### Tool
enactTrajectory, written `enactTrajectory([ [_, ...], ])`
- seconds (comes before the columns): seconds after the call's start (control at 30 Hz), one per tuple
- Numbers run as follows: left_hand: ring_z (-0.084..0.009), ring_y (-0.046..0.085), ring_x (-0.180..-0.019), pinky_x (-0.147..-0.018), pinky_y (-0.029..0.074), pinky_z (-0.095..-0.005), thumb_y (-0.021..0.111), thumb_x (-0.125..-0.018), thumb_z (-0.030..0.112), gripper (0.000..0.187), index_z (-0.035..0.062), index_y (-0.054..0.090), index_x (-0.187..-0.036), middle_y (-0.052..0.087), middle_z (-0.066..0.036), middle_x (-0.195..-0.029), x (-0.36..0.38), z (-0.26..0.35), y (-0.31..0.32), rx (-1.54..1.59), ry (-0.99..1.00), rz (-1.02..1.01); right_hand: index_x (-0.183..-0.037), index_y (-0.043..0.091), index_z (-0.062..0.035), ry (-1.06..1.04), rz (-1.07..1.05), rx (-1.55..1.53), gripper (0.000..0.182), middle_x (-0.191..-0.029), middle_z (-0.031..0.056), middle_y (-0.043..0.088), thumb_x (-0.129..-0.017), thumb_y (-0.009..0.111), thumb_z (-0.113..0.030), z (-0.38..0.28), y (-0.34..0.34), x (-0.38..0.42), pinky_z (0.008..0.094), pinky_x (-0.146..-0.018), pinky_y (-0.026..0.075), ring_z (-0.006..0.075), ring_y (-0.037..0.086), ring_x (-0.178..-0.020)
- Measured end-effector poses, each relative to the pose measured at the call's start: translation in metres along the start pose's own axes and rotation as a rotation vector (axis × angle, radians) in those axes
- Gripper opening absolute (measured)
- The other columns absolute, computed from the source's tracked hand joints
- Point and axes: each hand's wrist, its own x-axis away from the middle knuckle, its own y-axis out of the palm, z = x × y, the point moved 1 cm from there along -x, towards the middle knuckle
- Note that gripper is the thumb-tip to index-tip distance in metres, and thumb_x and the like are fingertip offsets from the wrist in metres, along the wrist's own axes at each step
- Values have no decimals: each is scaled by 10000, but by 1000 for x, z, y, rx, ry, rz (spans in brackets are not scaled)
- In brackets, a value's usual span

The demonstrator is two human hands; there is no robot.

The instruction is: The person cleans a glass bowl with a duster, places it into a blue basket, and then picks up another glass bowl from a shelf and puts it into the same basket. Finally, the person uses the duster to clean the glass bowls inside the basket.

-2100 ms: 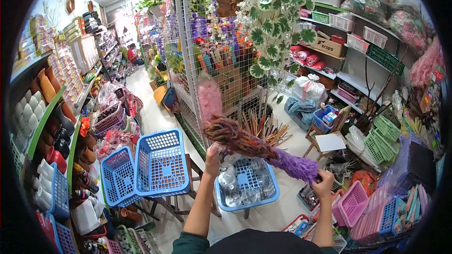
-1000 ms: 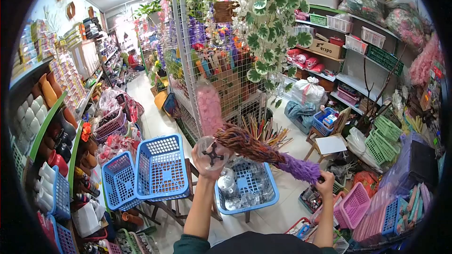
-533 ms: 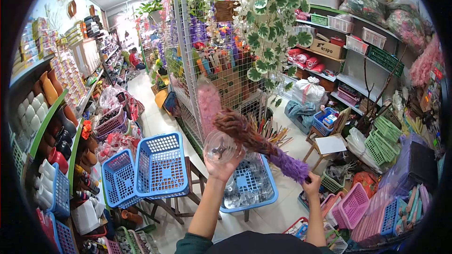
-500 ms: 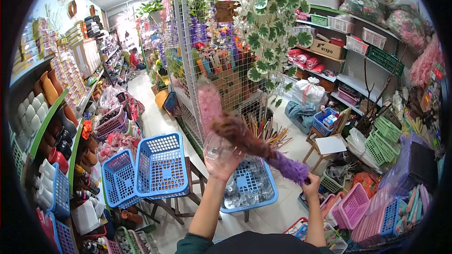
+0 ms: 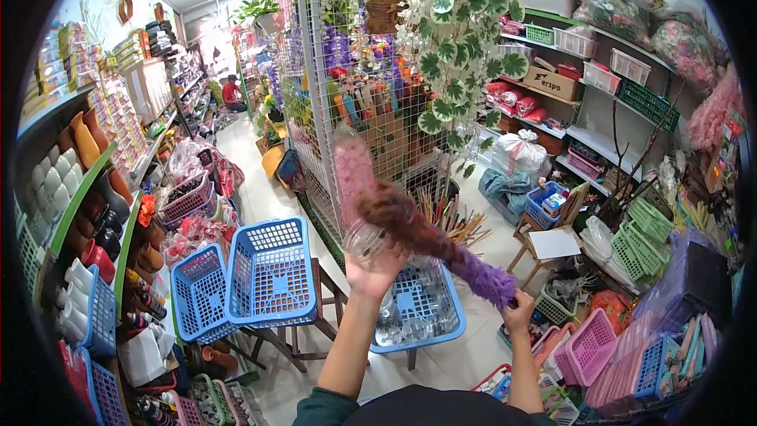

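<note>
My left hand (image 5: pixel 374 274) is raised with the palm up, its fingers curled around a clear glass vessel (image 5: pixel 364 241) whose exact shape is blurred. A feather duster (image 5: pixel 479 280) with purple and brown fluff is in my right hand (image 5: pixel 518 313), gripped by its lower end. Its brown head crosses in front of the glass and hides part of my left fingers. Below the left hand, a blue plastic basket (image 5: pixel 460 314) holds several clear glass pieces.
Two blue baskets (image 5: pixel 273 317) rest on wooden stools (image 5: pixel 327 290) to the left. A white wire grid (image 5: pixel 311 47) with hanging leaves stands ahead. Pots line the left shelf (image 5: pixel 79 213). Pink baskets (image 5: pixel 587 347) crowd the right. A person (image 5: pixel 232 95) sits far back.
The view has shifted slightly. The duster's brown head has moved a little against the glass, and the glass sits slightly differently in my left hand. Both hands keep their hold.
</note>
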Motion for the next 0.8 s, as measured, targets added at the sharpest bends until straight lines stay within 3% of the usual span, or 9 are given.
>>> enactTrajectory([
  [0.07,-344,435,-1206,-1024,319,-496,372,-909,515,608,54,465,-1295,482,-174,-1300,-4,-3,-6,82,-35,-157,-615,589,-72,-3,-57,5,307,-516,68,522,-603,767,-322,9,5,9,372,-517,381,270,505,-497],
  [0.13,-359,413,-1233,-1060,283,-498,325,-931,491,594,51,460,-1305,458,-200,-1332,-7,-4,-2,40,100,78,-639,602,-79,-5,-119,8,300,-524,67,533,-602,768,-326,7,6,10,372,-520,386,271,513,-501],
  [0.2,-361,391,-1259,-1076,263,-506,311,-937,493,601,42,455,-1307,448,-212,-1339,-1,-5,-1,255,-69,-166,-661,614,-89,-103,-183,110,297,-536,66,549,-609,763,-341,4,5,12,379,-530,396,276,528,-511],
  [0.33,-362,412,-1227,-1064,277,-508,356,-930,494,584,46,470,-1287,463,-194,-1325,-4,-7,4,224,-114,-81,-627,611,-94,-11,14,64,296,-530,53,544,-592,775,-338,14,16,12,372,-530,394,267,524,-506],
  [0.43,-368,441,-1181,-1048,291,-499,373,-915,500,571,55,471,-1260,490,-179,-1276,-3,-6,5,215,-139,83,-631,616,-94,-146,-152,60,289,-542,60,556,-594,775,-334,2,6,13,365,-528,394,268,535,-513],
  [0.57,-371,345,-1293,-1103,214,-522,312,-912,574,715,63,292,-1411,412,-175,-1373,-5,-5,-7,220,-62,-255,-611,605,-89,-41,-19,26,294,-549,60,564,-585,779,-325,6,15,13,357,-528,390,262,540,-514],
  [0.67,-363,352,-1271,-1071,252,-550,365,-907,542,643,108,378,-1381,399,-205,-1358,-5,-5,-4,343,-52,-221,-622,614,-91,-85,-118,60,291,-557,63,571,-587,777,-330,-6,10,14,362,-526,394,266,543,-516],
  [0.73,-307,433,-1153,-996,363,-475,483,-885,494,540,120,507,-1275,465,-174,-1232,2,-8,10,230,-94,103,-631,622,-91,-116,-161,92,285,-558,67,570,-587,777,-326,-1,12,17,366,-518,397,268,547,-522],
  [0.8,-306,436,-1185,-1034,341,-465,490,-882,520,549,126,507,-1264,461,-156,-1248,-4,-6,14,5,7,14,-638,627,-87,-70,-116,88,282,-558,69,566,-574,779,-316,1,10,16,369,-522,401,273,546,-526],
])
